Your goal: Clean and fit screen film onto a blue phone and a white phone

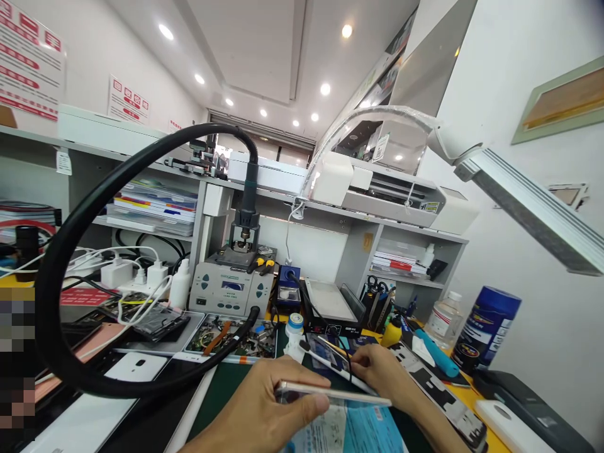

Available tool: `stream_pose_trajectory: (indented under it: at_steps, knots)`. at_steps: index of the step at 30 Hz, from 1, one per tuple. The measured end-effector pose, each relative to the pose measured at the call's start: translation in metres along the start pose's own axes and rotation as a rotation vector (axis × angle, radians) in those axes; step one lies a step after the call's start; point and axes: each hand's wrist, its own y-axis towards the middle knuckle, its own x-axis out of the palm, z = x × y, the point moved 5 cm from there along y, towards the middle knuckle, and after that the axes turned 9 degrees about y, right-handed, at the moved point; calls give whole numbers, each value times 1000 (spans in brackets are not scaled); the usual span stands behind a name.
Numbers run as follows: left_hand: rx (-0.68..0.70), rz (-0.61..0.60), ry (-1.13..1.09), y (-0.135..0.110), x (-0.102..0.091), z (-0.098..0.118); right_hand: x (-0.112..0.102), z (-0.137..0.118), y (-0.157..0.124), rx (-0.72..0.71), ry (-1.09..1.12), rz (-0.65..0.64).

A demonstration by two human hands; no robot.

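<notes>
My left hand (pixel 264 402) grips a phone (pixel 349 394) by one end, thumb below and fingers above. The phone is thin, pale-edged and seen almost edge-on. Beyond it, my right hand (pixel 377 371) has its fingers pinched at the end of a thin yellowish stick-like tool (pixel 334 346); its tip lies among things at the back of the mat. A white pen-shaped tool (pixel 337 371) lies just beside these fingers, and a black cable passes there. Under the phone is a blue and white printed sheet (pixel 368 431) on the dark green mat (pixel 221 396).
A thick black hose (pixel 51 264) arches across the left side from the grey hot-air station (pixel 229 287). A white bottle with a blue cap (pixel 295 327) stands mid-bench. Phone parts (pixel 438 396), a clear bottle (pixel 444 318) and a blue can (pixel 488 327) stand right. A lamp (pixel 533 207) hangs above.
</notes>
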Motion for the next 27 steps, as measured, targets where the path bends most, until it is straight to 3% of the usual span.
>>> stream_pose_trajectory:
  at_steps: [6,13,17,22,27]
  knots:
    - [122,-20,94,-2,7,9,-3,-3,-2,-30,20,19]
    - [161,-85,223,-4,8,8,-29,-10,-14,-58,174,166]
    - [189,-91,245,-4,9,8,-42,-17,-20,-70,436,278]
    - [167,-96,253,-3,10,7,-55,-25,-33,-43,935,421]
    - [143,-45,262,-2,9,6,-59,-44,-42,-87,1378,338]
